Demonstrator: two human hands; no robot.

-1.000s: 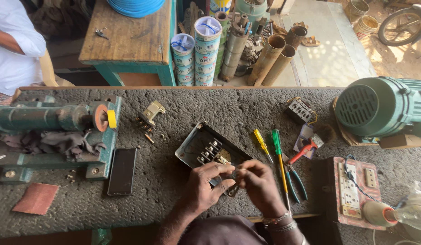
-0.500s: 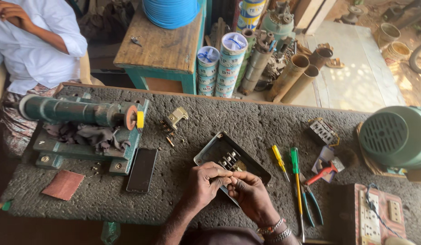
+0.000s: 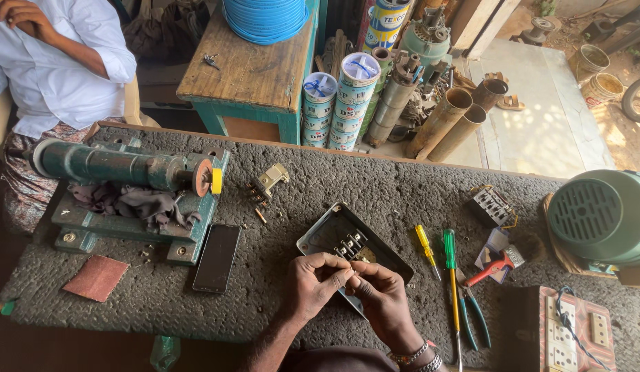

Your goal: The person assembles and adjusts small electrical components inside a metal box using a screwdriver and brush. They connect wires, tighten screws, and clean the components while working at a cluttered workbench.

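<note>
- Since the earlier frame, both hands have stayed together over the open metal switch box [image 3: 331,238] near the workbench's [image 3: 402,186] front edge.
- The left hand [image 3: 318,281] and right hand [image 3: 382,295] pinch something too small to identify.
- The box's terminals are exposed, the screwdrivers [image 3: 437,251] lie idle, so the work seems partway.

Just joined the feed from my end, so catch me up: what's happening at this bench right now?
A person works over a rough grey bench. The left hand and right hand meet fingertip to fingertip, pinching something too small to tell, just above an open grey metal box with a row of terminals inside. Yellow and green screwdrivers and pliers lie to the right, a dark phone to the left. Another person in a white shirt sits beyond the bench.
</note>
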